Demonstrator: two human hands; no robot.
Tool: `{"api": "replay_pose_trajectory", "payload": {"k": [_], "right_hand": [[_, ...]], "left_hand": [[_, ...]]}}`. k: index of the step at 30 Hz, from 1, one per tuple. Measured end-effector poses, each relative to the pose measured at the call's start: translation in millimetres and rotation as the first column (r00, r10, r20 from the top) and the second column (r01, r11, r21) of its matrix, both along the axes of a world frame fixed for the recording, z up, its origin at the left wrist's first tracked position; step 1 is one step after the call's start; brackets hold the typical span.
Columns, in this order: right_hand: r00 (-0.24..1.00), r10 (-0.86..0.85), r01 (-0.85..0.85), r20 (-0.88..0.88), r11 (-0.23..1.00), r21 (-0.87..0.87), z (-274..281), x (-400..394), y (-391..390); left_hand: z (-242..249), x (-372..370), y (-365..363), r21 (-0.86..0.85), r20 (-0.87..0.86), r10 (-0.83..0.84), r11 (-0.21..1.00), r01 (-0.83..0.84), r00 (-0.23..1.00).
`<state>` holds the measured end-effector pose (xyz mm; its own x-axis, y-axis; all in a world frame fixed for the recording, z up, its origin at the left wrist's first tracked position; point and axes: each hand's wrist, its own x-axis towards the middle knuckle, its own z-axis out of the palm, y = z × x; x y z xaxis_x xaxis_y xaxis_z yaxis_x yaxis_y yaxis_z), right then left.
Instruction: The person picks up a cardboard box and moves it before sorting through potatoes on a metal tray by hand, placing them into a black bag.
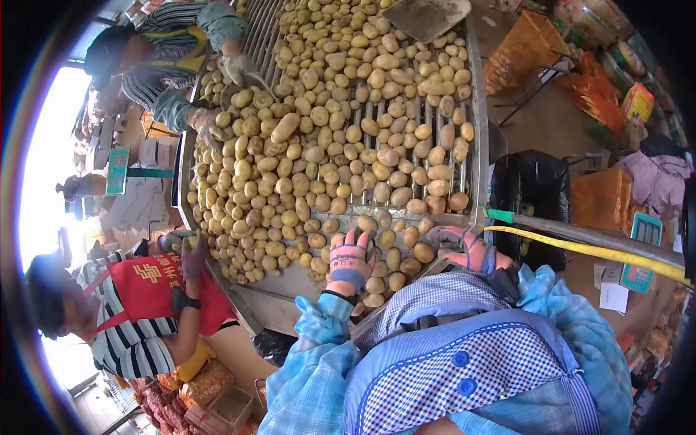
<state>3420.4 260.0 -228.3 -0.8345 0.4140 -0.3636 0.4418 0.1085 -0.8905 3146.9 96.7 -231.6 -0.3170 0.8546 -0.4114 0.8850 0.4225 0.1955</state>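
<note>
Many potatoes (319,152) cover a slatted metal sorting table (475,109) in front of me. My left hand (351,259), in a pink and grey-blue work glove, lies over the potatoes at the near tray, with its fingers apart and nothing gripped. In a matching glove, my right hand (470,249) is at the table's near right corner. Its fingers point left, spread, beside a brown potato (423,252), and it holds nothing I can see. Between both hands sit several loose potatoes (393,259).
A metal scoop (428,16) lies on the far potatoes. Two people work at the left side; one gloved hand (209,125) touches potatoes. A red apron (148,286) marks the nearer person. A pole with a yellow hose (587,250) extends right, by a black bag (533,185).
</note>
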Motion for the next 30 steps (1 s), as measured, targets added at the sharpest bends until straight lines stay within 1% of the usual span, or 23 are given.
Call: {"api": "replay_pose_trajectory", "payload": {"k": [3, 4, 5, 6, 7, 8, 9, 10, 11, 12, 13, 14, 15, 17, 18, 21, 22, 23, 25, 26, 28, 29, 30], "right_hand": [[0.999, 0.052, -0.053, 0.010, 0.996, 0.069, 1.3, -6.2, -0.1], [0.996, 0.081, -0.084, 0.027, 0.991, 0.106, -0.6, -7.3, -2.0], [0.993, 0.112, -0.118, 0.045, 0.983, 0.144, -3.2, -8.6, -4.8], [0.988, 0.144, -0.153, 0.064, 0.971, 0.182, -4.9, -10.5, -5.7], [0.983, 0.171, -0.180, 0.068, 0.971, 0.157, 0.6, -15.2, -5.3], [0.977, 0.199, -0.207, 0.073, 0.969, 0.132, 10.5, -22.1, -4.8], [0.971, 0.227, -0.235, 0.076, 0.966, 0.106, 16.1, -27.5, -4.8], [0.968, 0.238, -0.248, 0.085, 0.958, 0.145, 9.1, -27.7, -6.3], [0.964, 0.252, -0.262, 0.086, 0.955, 0.141, 8.3, -29.5, -7.6], [0.959, 0.268, -0.278, 0.086, 0.950, 0.139, 8.2, -32.5, -7.7], [0.955, 0.286, -0.295, 0.084, 0.945, 0.140, 7.6, -36.7, -5.6], [0.942, 0.319, -0.333, 0.102, 0.925, 0.183, 0.5, -39.2, -4.1], [0.945, 0.309, -0.324, 0.106, 0.929, 0.178, 2.2, -43.5, -3.6], [0.951, 0.288, -0.304, 0.118, 0.940, 0.158, 4.6, -51.1, -3.8], [0.954, 0.277, -0.290, 0.117, 0.950, 0.112, 2.4, -55.8, -5.0], [0.935, 0.340, -0.353, 0.103, 0.924, 0.149, -8.7, -67.9, -9.6], [0.931, 0.352, -0.361, 0.093, 0.925, 0.119, 2.6, -77.4, -10.4], [0.923, 0.368, -0.380, 0.113, 0.920, 0.100, 12.3, -85.6, -11.8], [0.905, 0.396, -0.410, 0.153, 0.909, 0.071, 24.6, -99.0, -13.5], [0.902, 0.404, -0.417, 0.149, 0.906, 0.069, 24.0, -102.5, -14.1], [0.897, 0.418, -0.431, 0.143, 0.900, 0.067, 20.9, -106.6, -15.1], [0.895, 0.423, -0.437, 0.137, 0.894, 0.094, 16.8, -106.0, -16.2], [0.893, 0.431, -0.446, 0.130, 0.886, 0.126, 10.6, -105.1, -16.5]], "left_hand": [[22.0, -14.7, 5.7, -0.157, 0.248, -0.082, 0.980, 0.123, 0.965], [24.0, -25.8, 5.0, -0.002, 0.356, -0.049, 0.999, 0.053, 0.933], [23.8, -38.2, 5.4, 0.165, 0.340, 0.010, 0.984, -0.070, 0.940], [23.1, -52.1, 8.1, 0.328, 0.334, 0.073, 0.926, -0.188, 0.940], [24.8, -66.3, 14.5, 0.459, 0.268, 0.203, 0.832, -0.310, 0.942], [26.1, -82.2, 20.8, 0.586, 0.219, 0.340, 0.704, -0.402, 0.915], [19.3, -101.7, 20.3, 0.583, 0.086, 0.459, 0.696, -0.418, 0.884], [7.5, -110.0, 21.6, 0.524, 0.061, 0.509, 0.716, -0.462, 0.858], [-2.2, -115.1, 19.7, 0.463, 0.033, 0.556, 0.728, -0.506, 0.831], [-13.8, -105.7, 16.1, 0.353, 0.000, 0.537, 0.789, -0.503, 0.843], [2.8, -87.2, 18.2, 0.102, -0.121, 0.455, 0.890, -0.445, 0.882], [-2.6, -75.3, 13.5, 0.070, -0.046, 0.480, 0.876, -0.477, 0.876], [-8.1, -64.4, 5.6, 0.031, 0.030, 0.501, 0.864, -0.502, 0.865], [-3.9, -45.2, -12.8, 0.034, -0.021, 0.298, 0.954, -0.297, 0.954], [0.0, -40.6, -19.7, -0.057, 0.006, 0.243, 0.969, -0.242, 0.970], [-4.7, -64.3, -27.7, 0.078, 0.252, 0.054, 0.994, -0.075, 0.966], [30.6, -69.1, -12.1, 0.065, 0.303, 0.245, 0.959, -0.277, 0.921], [20.9, -81.7, -11.5, 0.321, 0.217, 0.251, 0.894, -0.312, 0.943], [34.8, -117.6, 15.6, 0.459, 0.187, 0.360, 0.790, -0.405, 0.914], [32.2, -136.5, 26.0, 0.440, 0.141, 0.398, 0.795, -0.418, 0.906], [26.3, -150.3, 47.1, 0.305, 0.054, 0.405, 0.864, -0.402, 0.913], [26.0, -151.3, 53.6, 0.236, 0.009, 0.404, 0.888, -0.395, 0.915], [26.4, -144.0, 58.8, 0.115, -0.081, 0.378, 0.923, -0.368, 0.922]]}}
